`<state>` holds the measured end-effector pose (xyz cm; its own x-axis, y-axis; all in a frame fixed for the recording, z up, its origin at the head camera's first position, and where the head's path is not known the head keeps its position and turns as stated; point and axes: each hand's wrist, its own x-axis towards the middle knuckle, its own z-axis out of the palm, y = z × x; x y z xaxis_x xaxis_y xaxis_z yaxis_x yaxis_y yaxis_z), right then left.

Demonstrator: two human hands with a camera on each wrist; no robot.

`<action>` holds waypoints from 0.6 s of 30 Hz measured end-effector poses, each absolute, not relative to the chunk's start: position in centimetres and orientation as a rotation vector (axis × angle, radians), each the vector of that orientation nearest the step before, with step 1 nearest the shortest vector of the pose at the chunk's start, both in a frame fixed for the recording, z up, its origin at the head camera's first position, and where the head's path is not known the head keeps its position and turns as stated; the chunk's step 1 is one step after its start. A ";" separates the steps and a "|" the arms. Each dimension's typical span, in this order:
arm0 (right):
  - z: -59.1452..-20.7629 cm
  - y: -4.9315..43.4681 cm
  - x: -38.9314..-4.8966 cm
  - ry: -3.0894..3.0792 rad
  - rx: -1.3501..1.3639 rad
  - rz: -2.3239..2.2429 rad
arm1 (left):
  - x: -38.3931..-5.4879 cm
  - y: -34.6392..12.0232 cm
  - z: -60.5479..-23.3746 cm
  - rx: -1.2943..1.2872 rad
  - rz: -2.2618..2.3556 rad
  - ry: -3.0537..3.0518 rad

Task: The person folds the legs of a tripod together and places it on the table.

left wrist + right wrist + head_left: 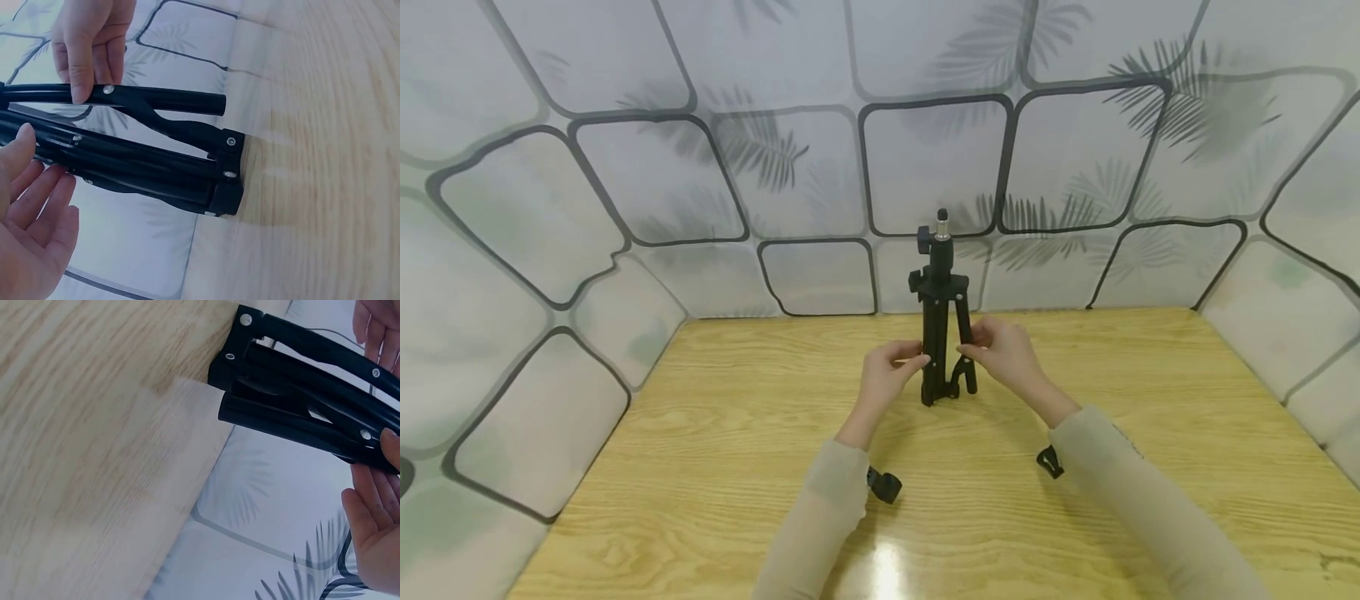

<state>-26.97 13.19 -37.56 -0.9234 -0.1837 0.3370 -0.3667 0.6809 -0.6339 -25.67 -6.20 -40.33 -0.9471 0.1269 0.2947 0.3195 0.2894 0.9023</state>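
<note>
A small black tripod stand [935, 333] stands upright on the wooden table, its silver-and-black tip at the top. My left hand [886, 375] pinches the left side of the legs between thumb and fingers. On the other side, my right hand [1009, 358] pinches the right leg [964, 321], which leans outward from the others. Its lower end [209, 102] is raised off the table in the left wrist view. Flat braces [312, 344] link the legs to a hub [231, 353] at the base, which touches the tabletop in the right wrist view.
Near my left sleeve lies a black clamp-like piece [886, 486], partly hidden by the forearm. A small black clip [1050, 461] lies beside my right sleeve. Patterned cloth walls [805, 183] enclose the back and sides of the table [700, 467].
</note>
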 end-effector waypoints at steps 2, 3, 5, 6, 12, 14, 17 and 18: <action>-37.6 13.2 -26.6 -2.655 0.425 1.074 | -25.6 -6.1 -40.4 -0.424 -1.695 -2.403; -37.6 13.1 -26.5 -2.656 0.419 1.075 | -25.6 -6.0 -40.5 -0.424 -1.681 -2.408; -37.6 13.1 -26.2 -2.650 0.410 1.063 | -25.6 -5.9 -40.5 -0.420 -1.653 -2.407; -37.7 13.1 -26.0 -2.648 0.406 1.061 | -25.6 -5.8 -40.6 -0.417 -1.637 -2.404; -37.7 12.9 -25.6 -2.640 0.383 1.055 | -25.8 -5.3 -40.7 -0.396 -1.553 -2.374; -37.8 12.9 -25.6 -2.638 0.379 1.047 | -25.9 -5.1 -40.8 -0.379 -1.531 -2.369; -37.9 12.8 -25.8 -2.635 0.370 1.039 | -26.0 -4.9 -40.8 -0.364 -1.510 -2.362; -37.9 12.8 -25.8 -2.631 0.371 1.038 | -26.1 -4.8 -40.8 -0.361 -1.508 -2.358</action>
<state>-25.81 12.83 -37.85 -0.9256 -0.1311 0.3552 -0.3383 0.7075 -0.6204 -26.09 -4.79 -40.80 -0.9175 0.0408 0.3956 0.3762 0.4116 0.8301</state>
